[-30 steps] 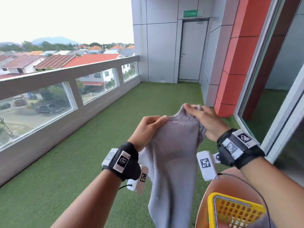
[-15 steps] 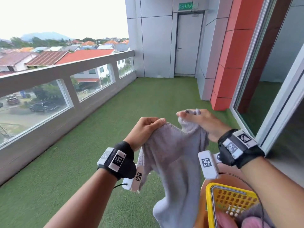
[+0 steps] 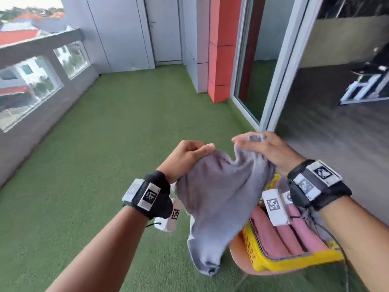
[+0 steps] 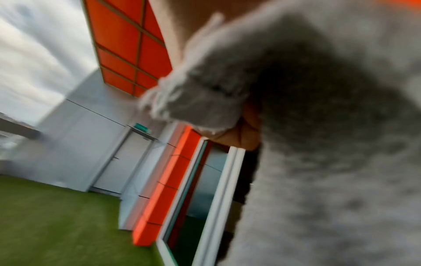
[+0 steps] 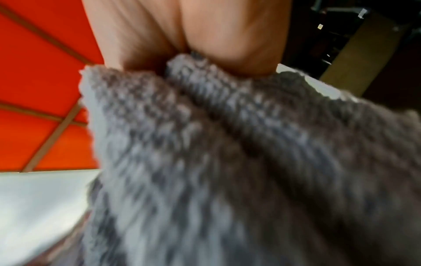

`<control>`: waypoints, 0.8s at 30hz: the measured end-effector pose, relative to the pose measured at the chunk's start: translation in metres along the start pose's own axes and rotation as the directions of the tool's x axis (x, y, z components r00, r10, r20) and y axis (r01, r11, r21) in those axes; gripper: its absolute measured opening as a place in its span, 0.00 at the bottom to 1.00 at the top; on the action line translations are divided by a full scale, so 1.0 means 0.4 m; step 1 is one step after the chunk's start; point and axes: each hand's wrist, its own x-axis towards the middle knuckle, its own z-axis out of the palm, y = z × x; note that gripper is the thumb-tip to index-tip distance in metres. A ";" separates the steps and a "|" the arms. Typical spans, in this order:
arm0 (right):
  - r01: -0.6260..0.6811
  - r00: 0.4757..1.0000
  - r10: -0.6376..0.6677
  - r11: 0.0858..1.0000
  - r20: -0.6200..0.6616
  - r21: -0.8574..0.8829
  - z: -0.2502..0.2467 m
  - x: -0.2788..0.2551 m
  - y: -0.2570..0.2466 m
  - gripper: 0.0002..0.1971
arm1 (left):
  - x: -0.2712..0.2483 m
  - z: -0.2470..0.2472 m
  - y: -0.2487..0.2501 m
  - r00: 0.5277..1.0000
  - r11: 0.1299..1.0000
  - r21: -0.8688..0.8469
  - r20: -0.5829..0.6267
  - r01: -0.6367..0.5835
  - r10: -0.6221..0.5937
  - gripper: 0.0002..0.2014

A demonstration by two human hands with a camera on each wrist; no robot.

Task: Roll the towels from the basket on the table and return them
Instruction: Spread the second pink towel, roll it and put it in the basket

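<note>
A grey towel [image 3: 216,199] hangs in the air in front of me, held by its top edge. My left hand [image 3: 187,154] pinches its left corner. At the right corner, my right hand [image 3: 263,147] grips the cloth, with a bit of it sticking up between the fingers. The towel sags between the two hands and droops down over the grass. In the wrist views the grey towel [image 4: 318,144] [image 5: 216,162] fills most of the picture. Below my right wrist a yellow basket [image 3: 273,264] holds pink towels [image 3: 277,232], on a round orange table [image 3: 237,253].
Green artificial grass [image 3: 105,165] covers the balcony floor. A low wall with windows [image 3: 31,98] runs along the left. A red column [image 3: 221,49] and a sliding glass door [image 3: 263,70] stand to the right, with a dark room beyond. A grey door [image 3: 164,28] closes the far end.
My view has tilted down and turned right, bringing the basket and pink towels into sight. Both hands have kept hold of the grey towel, which now sags between them.
</note>
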 end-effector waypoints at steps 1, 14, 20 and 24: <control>-0.033 0.998 0.036 0.998 0.052 -0.053 0.021 -0.038 0.021 0.19 | 0.007 0.031 0.008 0.998 1.000 -0.005 0.059 -0.029 0.029 0.21; -0.110 0.850 0.028 0.986 -0.526 -0.125 -0.157 -0.718 0.006 0.13 | -0.092 0.485 0.055 0.673 0.977 -0.139 0.709 -0.161 0.212 0.37; -0.129 0.697 0.034 0.989 -0.716 -0.079 -0.248 -0.960 -0.015 0.10 | -0.176 0.716 0.172 0.582 0.959 -0.195 0.764 -0.204 0.279 0.23; -0.149 0.648 0.055 0.987 -0.760 -0.055 -0.339 -1.095 0.006 0.14 | -0.234 0.860 0.223 0.573 0.965 -0.192 0.778 -0.177 0.260 0.16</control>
